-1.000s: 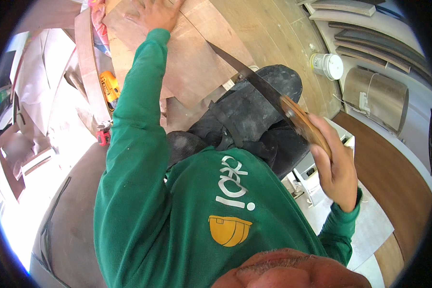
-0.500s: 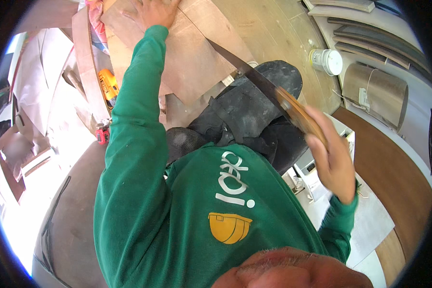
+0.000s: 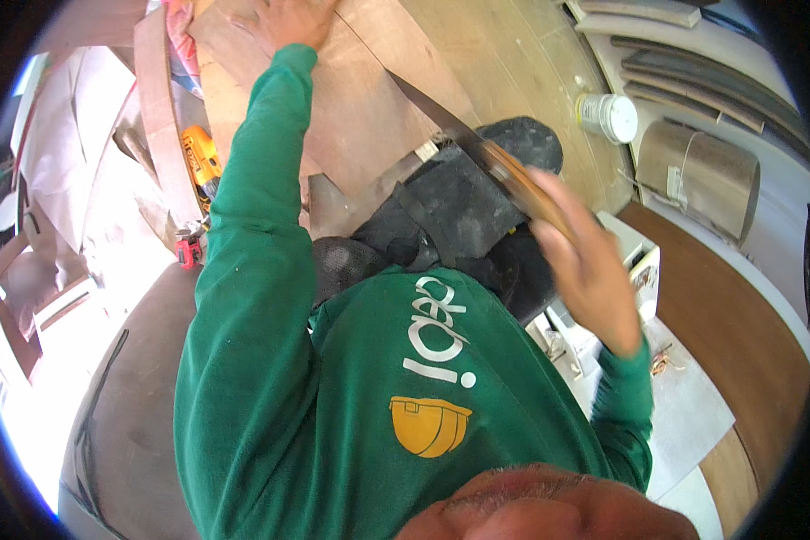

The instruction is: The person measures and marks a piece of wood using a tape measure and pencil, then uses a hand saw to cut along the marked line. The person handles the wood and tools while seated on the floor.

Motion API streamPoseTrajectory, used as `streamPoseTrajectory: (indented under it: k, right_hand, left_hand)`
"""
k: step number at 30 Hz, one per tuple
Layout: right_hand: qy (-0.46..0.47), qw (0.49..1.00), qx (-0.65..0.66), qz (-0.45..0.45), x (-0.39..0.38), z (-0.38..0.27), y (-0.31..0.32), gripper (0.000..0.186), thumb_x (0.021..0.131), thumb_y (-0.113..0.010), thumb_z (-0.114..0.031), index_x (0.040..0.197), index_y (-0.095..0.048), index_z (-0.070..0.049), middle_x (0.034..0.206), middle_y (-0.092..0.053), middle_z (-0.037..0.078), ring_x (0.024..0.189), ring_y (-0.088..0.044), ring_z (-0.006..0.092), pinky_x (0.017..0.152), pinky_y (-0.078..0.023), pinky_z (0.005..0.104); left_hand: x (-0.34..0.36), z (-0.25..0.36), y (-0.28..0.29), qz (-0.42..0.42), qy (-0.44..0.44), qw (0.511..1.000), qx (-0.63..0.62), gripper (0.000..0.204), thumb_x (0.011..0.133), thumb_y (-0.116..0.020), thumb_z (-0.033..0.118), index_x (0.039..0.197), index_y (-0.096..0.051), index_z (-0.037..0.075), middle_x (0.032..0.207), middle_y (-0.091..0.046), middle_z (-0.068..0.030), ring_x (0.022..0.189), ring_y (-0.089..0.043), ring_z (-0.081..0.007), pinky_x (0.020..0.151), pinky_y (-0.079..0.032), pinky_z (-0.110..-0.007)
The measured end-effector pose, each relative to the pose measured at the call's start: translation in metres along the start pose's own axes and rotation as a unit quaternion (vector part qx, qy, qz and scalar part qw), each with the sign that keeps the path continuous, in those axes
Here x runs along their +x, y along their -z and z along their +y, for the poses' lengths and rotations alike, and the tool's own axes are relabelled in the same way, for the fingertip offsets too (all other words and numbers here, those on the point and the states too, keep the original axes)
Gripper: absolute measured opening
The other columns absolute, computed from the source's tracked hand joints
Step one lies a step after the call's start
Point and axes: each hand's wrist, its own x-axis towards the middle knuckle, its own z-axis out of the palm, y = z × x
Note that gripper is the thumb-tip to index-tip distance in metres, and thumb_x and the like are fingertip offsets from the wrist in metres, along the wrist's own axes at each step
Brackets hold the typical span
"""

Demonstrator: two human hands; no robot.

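My right hand [image 3: 585,261] is wrapped round the wooden handle of a handsaw [image 3: 450,121]. The dark blade slants up and left, its far end meeting the edge of a thin plywood sheet [image 3: 360,117]. A narrow slit runs on through the sheet from the blade toward the top edge of the view. At the top, my left hand [image 3: 288,20] lies flat on the plywood with its fingers spread, pressing on it. Its fingertips are partly cut off by the frame. Under the sheet's near corner are my dark trouser leg [image 3: 463,193] and shoe.
A yellow power tool [image 3: 202,155] and a small red tool [image 3: 189,250] lie left of my left arm. A white bucket [image 3: 616,119] stands at the right by shelves of curved boards [image 3: 693,85]. A white open box [image 3: 639,270] sits beside my right arm.
My right hand has pushed the saw forward, up and left, so the handle is closer to the plywood's edge. My left hand keeps its place on the sheet.
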Motion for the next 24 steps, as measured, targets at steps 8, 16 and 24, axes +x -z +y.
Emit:
streamPoseTrajectory:
  k: [8,16,24]
  right_hand:
    - [0.031,0.994,0.044,0.091,0.082,0.056,-0.095,0.05,0.109,-0.065,-0.016,0.158,-0.054,-0.013,0.114,-0.074,0.031,0.103,-0.071,0.053,0.084,-0.059,0.0552]
    - [-0.005,1.0,0.012,-0.003,-0.009,-0.007,0.019,0.052,0.109,-0.064,-0.012,0.16,-0.054,-0.013,0.136,-0.072,0.028,0.112,-0.074,0.0505,0.095,-0.06,0.0475]
    - [0.007,0.998,0.044,0.048,0.086,0.055,-0.082,0.048,0.11,-0.065,-0.017,0.156,-0.054,-0.01,0.118,-0.074,0.032,0.105,-0.07,0.0544,0.083,-0.058,0.0557]
  left_hand:
    - [0.002,0.012,0.008,0.009,-0.017,0.999,-0.048,0.095,0.096,-0.069,0.071,0.168,-0.05,0.012,0.18,-0.035,-0.0167,0.167,-0.015,-0.0529,0.126,0.002,-0.083]
    - [-0.004,-0.026,-0.028,0.049,-0.025,0.998,-0.036,0.096,0.098,-0.066,0.073,0.168,-0.049,0.01,0.179,-0.038,-0.0178,0.167,-0.017,-0.0527,0.126,0.002,-0.082]
    - [0.002,0.017,0.018,-0.021,0.003,0.999,-0.034,0.096,0.096,-0.066,0.074,0.168,-0.049,0.012,0.18,-0.035,-0.0165,0.169,-0.016,-0.05,0.128,0.003,-0.081]
